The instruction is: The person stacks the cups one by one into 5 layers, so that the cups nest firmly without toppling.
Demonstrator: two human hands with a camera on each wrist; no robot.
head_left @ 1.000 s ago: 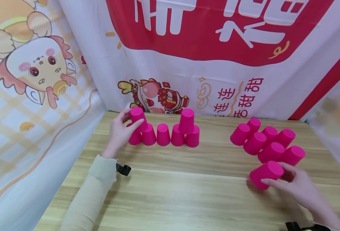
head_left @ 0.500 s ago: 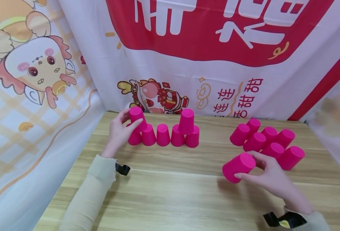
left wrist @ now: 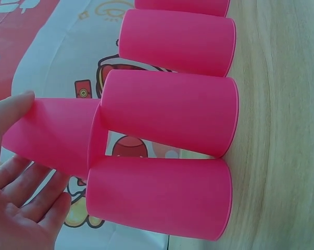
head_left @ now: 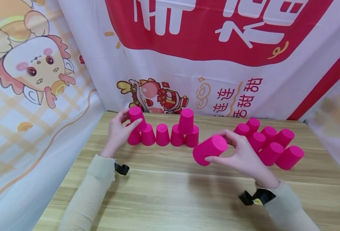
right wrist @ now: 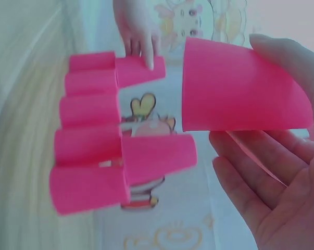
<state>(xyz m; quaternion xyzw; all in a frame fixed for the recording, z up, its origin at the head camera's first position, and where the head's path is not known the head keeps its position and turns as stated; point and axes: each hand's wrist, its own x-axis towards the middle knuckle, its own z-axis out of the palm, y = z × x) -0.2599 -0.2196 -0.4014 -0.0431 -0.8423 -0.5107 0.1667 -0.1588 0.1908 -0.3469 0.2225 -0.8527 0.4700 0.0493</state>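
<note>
Several pink cups stand upside down in a row at the back of the table, among them a middle cup [head_left: 162, 135]. An upper cup [head_left: 137, 118] rests across the two leftmost ones; my left hand [head_left: 118, 131] grips it between thumb and fingers. In the left wrist view its rim touches both cups beneath. Another upper cup [head_left: 186, 121] sits across the two rightmost cups, with no hand on it. My right hand [head_left: 239, 150] holds a tilted pink cup [head_left: 209, 150] in the air, right of the row and nearer to me, thumb on the near side.
Several more upside-down pink cups, including a near one [head_left: 290, 157], stand grouped on the right of the wooden table [head_left: 170, 199]. A printed cloth [head_left: 204, 86] hangs behind the table's back edge. A second printed cloth [head_left: 43, 134] lines the left side.
My right hand has carried its cup leftward and up, away from the right-hand group toward the row. The left hand stays on its upper cup, nearly unmoved.
</note>
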